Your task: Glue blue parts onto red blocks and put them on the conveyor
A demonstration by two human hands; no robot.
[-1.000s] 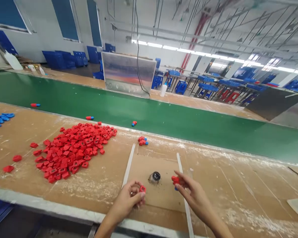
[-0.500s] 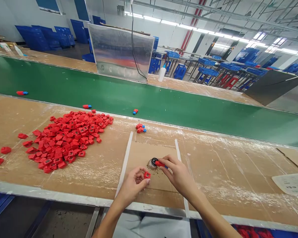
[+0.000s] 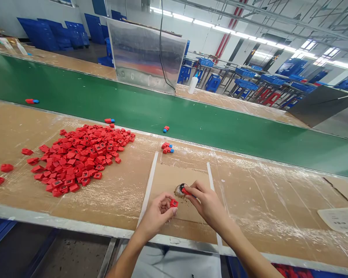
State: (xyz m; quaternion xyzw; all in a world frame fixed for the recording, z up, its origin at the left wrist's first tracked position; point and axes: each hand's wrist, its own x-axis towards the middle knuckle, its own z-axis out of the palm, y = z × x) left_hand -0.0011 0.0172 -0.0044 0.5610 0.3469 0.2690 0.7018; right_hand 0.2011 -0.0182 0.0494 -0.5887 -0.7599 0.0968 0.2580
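My left hand [image 3: 158, 213] pinches a small square red plastic part [image 3: 174, 203] above the cardboard mat [image 3: 168, 179]. My right hand [image 3: 205, 204] holds a narrow red part with a blue end [image 3: 186, 191] between thumb and fingers. Its tip touches or nearly touches a small round metal cup [image 3: 179, 190] with dark contents, and the fingers partly hide the cup. Dark specks lie scattered on the cardboard around the cup. A large loose pile of red square parts [image 3: 81, 160] lies on the bench to the left of my hands.
A few red-and-blue parts [image 3: 167, 148] lie beyond the mat, between white strips [image 3: 149, 189] that flank it. A green conveyor belt [image 3: 162, 112] runs behind the bench and carries a few loose parts. A metal screen [image 3: 146, 56] and a white bottle [image 3: 193, 85] stand farther back.
My right hand has moved left from beside the cup onto it, with the red-and-blue part at the cup. My left hand has moved slightly toward it. The view has shifted.
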